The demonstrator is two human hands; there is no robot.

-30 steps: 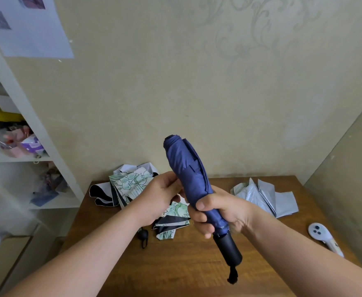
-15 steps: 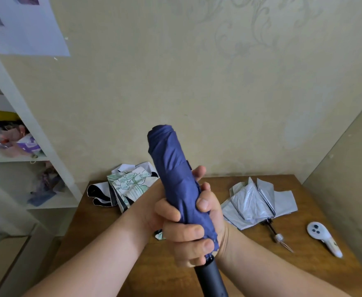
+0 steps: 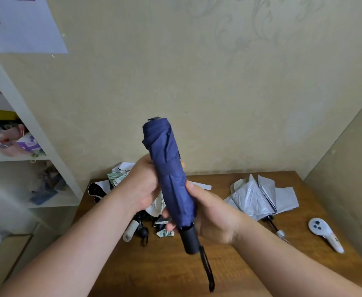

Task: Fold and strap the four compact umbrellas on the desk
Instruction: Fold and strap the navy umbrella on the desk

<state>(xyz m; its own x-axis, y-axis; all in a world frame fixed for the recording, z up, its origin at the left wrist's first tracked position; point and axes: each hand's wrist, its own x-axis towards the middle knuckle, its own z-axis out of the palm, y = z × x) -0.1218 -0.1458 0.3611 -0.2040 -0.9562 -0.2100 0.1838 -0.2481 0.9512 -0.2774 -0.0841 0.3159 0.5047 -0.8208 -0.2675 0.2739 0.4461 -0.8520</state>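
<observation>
Silver umbrella (image 3: 261,196) beside white controller (image 3: 323,233)

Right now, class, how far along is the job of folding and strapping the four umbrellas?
Done: none looks finished on the desk. In hand: the blue umbrella is rolled tight, gripped by the left hand and right hand; whether its strap is fastened cannot be seen. Left: the silver umbrella and the floral one lie loose. A fourth is not clearly distinguishable.

Soft even daylight, faint shadows, wide-angle edge bending, blurred left side
</observation>
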